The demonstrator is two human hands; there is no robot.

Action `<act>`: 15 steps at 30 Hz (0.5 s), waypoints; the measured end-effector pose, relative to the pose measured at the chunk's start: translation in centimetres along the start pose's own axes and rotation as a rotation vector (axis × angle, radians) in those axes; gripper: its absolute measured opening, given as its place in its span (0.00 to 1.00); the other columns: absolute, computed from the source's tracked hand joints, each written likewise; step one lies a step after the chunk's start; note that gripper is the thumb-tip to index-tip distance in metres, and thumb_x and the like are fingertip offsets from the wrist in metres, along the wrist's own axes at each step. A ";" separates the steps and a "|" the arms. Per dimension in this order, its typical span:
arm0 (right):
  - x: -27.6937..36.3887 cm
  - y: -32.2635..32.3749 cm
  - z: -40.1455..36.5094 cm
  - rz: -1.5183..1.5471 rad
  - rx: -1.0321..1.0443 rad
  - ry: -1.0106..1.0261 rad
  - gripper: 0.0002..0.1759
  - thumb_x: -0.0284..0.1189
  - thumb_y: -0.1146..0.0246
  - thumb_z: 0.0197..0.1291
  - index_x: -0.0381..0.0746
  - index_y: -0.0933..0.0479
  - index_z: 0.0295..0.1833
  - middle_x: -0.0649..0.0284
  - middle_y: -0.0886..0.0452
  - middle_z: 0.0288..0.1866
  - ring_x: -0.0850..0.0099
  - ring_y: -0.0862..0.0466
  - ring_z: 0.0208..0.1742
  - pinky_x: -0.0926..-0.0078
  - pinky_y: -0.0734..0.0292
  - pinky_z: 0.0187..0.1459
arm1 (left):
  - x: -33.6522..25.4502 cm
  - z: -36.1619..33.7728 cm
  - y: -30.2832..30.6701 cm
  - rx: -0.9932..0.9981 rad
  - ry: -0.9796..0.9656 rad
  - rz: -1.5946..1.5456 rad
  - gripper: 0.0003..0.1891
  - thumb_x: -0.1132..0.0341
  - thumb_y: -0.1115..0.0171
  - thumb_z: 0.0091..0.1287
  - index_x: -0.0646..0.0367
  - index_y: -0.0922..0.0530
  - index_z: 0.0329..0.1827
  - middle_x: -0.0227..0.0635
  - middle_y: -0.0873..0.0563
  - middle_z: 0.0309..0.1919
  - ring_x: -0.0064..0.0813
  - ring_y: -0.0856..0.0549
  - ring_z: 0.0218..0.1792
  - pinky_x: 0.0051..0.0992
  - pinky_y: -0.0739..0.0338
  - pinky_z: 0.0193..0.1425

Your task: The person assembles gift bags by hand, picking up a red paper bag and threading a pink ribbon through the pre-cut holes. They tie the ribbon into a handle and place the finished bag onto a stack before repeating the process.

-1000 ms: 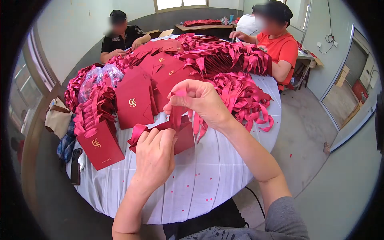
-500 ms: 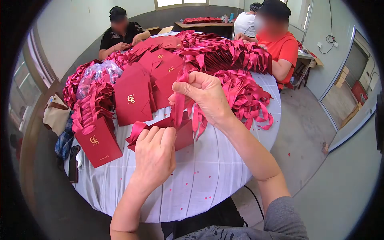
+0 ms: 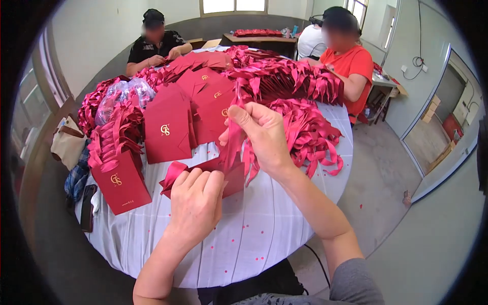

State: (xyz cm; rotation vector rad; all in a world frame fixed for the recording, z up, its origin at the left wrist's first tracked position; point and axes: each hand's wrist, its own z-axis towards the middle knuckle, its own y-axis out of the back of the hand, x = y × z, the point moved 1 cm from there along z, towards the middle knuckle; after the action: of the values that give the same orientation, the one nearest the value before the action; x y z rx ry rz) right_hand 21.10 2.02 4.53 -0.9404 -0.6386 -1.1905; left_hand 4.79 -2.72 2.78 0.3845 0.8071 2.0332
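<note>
A dark red paper gift bag (image 3: 235, 184) lies in front of me on the round table, partly covered by my hands. My left hand (image 3: 195, 201) is closed at its near rim, knuckles up; the fingertips are hidden behind the hand. A loop of pink-red satin ribbon (image 3: 175, 172) shows just beyond those knuckles. Above the bag, my right hand (image 3: 262, 133) pinches another length of satin ribbon (image 3: 234, 145) between thumb and fingers, and it runs down taut to the bag. Just past my hands stand more red bags (image 3: 168, 127) with gold lettering.
Bags with ribbon handles (image 3: 290, 79) are heaped across the far side. Loose ribbons (image 3: 305, 137) spread at right. A bag (image 3: 122, 185), clear plastic (image 3: 122, 99) and a phone (image 3: 88, 208) are at left. Small red dots lie on the white tablecloth (image 3: 264, 213). Other people sit around the far side.
The view has tilted slightly, so the table sits a little lower. Both hands keep their grip, the right still drawing the ribbon upward above the bag.
</note>
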 end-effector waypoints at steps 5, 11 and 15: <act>0.0 -0.1 -0.3 -0.004 -0.022 0.008 0.17 0.40 0.38 0.65 0.36 0.25 0.32 0.63 0.19 0.22 0.76 0.18 0.22 0.80 0.22 0.26 | 0.0 -0.1 0.0 -0.007 0.009 -0.014 0.08 0.74 0.36 0.54 0.59 0.29 0.28 0.34 0.30 0.19 0.32 0.28 0.24 0.31 0.37 0.30; -0.2 0.4 -0.3 0.047 -0.025 -0.058 0.19 0.43 0.42 0.67 0.36 0.24 0.34 0.61 0.18 0.25 0.75 0.18 0.21 0.79 0.21 0.26 | 0.2 -0.2 0.1 -0.017 -0.002 -0.028 0.09 0.74 0.36 0.53 0.58 0.30 0.26 0.33 0.30 0.18 0.32 0.27 0.24 0.31 0.37 0.30; 0.4 0.5 -0.3 0.068 0.070 -0.095 0.20 0.43 0.47 0.70 0.35 0.23 0.43 0.59 0.17 0.29 0.72 0.16 0.27 0.76 0.19 0.34 | 0.2 -0.3 0.3 -0.005 0.024 -0.031 0.09 0.75 0.34 0.53 0.60 0.28 0.28 0.35 0.25 0.21 0.35 0.25 0.24 0.33 0.36 0.31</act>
State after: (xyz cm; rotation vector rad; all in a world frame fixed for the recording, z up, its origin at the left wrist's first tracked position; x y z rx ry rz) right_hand 21.65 1.66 4.59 -0.9567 -0.7135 -1.0616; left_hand 4.35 -2.76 2.74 0.3430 0.8178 2.0137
